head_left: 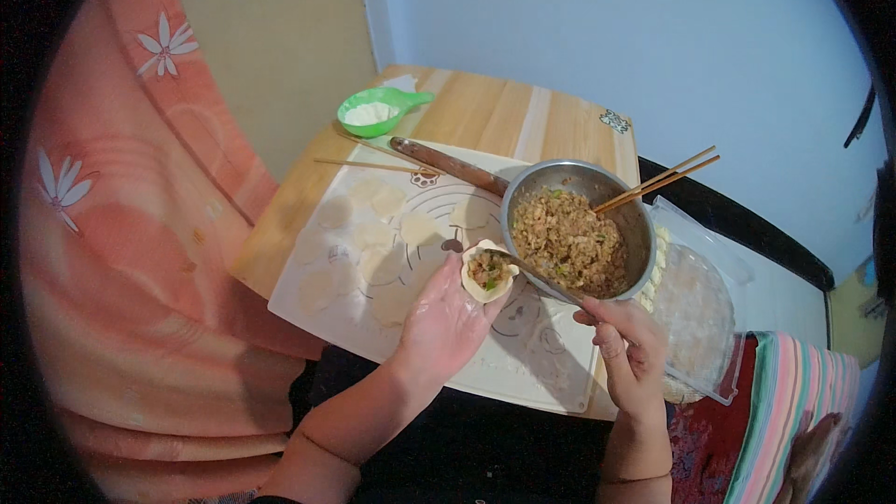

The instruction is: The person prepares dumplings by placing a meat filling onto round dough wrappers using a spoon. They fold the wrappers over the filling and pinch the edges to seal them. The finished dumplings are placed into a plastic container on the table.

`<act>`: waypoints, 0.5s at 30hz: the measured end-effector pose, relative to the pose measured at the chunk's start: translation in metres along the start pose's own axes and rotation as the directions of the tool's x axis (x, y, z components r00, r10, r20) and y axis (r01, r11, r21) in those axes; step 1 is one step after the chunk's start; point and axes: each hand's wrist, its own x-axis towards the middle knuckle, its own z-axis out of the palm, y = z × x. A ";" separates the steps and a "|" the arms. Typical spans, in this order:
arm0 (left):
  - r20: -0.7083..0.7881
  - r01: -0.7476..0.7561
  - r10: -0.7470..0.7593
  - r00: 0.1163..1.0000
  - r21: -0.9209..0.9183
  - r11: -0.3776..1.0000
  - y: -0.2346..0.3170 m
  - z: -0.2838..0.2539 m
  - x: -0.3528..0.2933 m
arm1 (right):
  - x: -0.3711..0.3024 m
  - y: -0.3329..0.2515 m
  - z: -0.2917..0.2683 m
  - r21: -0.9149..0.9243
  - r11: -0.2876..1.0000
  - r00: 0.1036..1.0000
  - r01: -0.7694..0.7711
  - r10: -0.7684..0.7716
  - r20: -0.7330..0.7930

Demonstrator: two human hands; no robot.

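Observation:
My left hand (448, 317) lies palm up above the mat, its fingers cupping a round dumpling wrapper (474, 291) from below. A small mound of meat filling (487, 271) with green bits sits in the middle of the wrapper. Pinched between the fingers of my right hand (630, 345) is a slim, dark utensil (551, 286); its tip touches the filling, and its exact kind is unclear. Just beyond my right hand stands a steel bowl (644, 233) of brown minced filling (569, 238), with a pair of chopsticks (658, 179) leaning in it.
Several flat wrappers (380, 264) lie on the white pastry mat (313, 224), left of my hand. A rolling pin (448, 166) and loose chopsticks (369, 166) are behind them. A green scoop of flour (397, 103) stands farther back. Right of the bowl is a clear plastic container (695, 308).

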 end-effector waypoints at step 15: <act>0.191 0.252 -0.274 0.943 0.130 0.959 0.010 0.029 0.039 | 0.023 0.044 -0.035 0.746 0.666 0.932 -0.016 0.280 -0.230</act>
